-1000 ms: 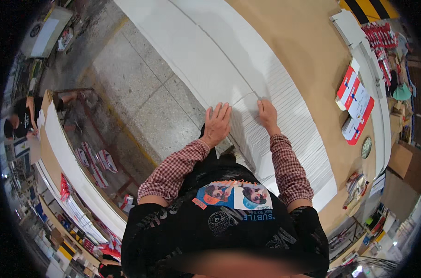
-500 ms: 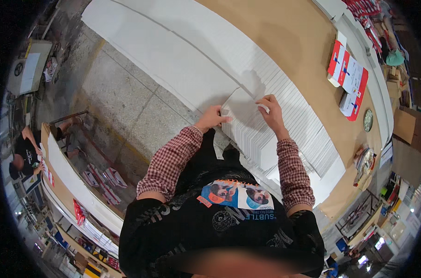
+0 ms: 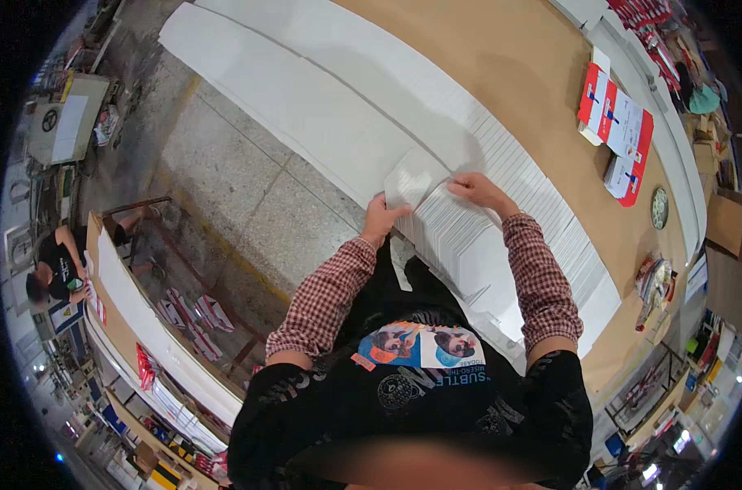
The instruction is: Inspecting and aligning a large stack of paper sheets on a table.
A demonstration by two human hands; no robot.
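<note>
At the white sheet's [image 3: 412, 173] near left corner, our left hand [image 3: 383, 219] has its fingertips partly hidden; we cannot tell whether it pinches. Our right hand [image 3: 483, 193], fingers curled together, is at the sheet's right, grip unclear. The sheet covers part of the white stack [image 3: 473, 249] on our counter [image 3: 502, 41].

The top edge cuts off white sheets [image 3: 363, 65]; a dark oval thing [image 3: 659, 208] is too small to identify.
</note>
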